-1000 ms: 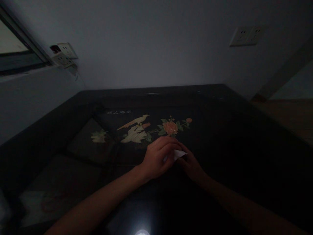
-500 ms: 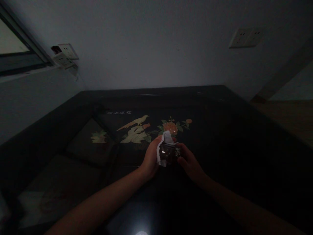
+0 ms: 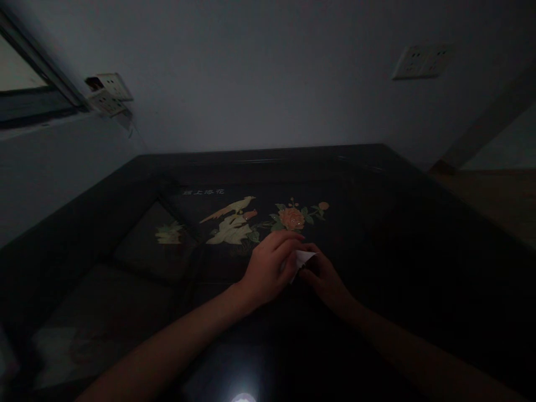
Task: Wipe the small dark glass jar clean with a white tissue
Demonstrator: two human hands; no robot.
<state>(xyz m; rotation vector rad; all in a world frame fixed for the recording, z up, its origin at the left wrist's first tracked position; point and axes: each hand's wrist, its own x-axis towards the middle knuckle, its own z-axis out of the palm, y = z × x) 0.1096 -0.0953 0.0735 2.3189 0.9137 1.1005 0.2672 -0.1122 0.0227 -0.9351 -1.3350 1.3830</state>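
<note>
The room is very dim. My left hand (image 3: 268, 268) is curled over a small white wrapper (image 3: 301, 259), its fingers closed round it from above. My right hand (image 3: 324, 278) pinches the same wrapper from the right side. Both hands rest low over the dark glossy table (image 3: 377, 234), just in front of its painted bird and flower design (image 3: 251, 219). A dark item seen inside the wrapper earlier is hidden under my left fingers.
The table stands in a corner, with walls behind and to the left. Wall sockets (image 3: 108, 92) sit at the upper left and another socket plate (image 3: 422, 60) at the upper right. A light reflects off the table's near edge (image 3: 243, 395). Wooden floor (image 3: 494, 201) lies at the right.
Half a second ago the hands held the wrapper raised and open, showing a dark item inside. Now my left hand has folded back over it and both hands have dropped toward the table.
</note>
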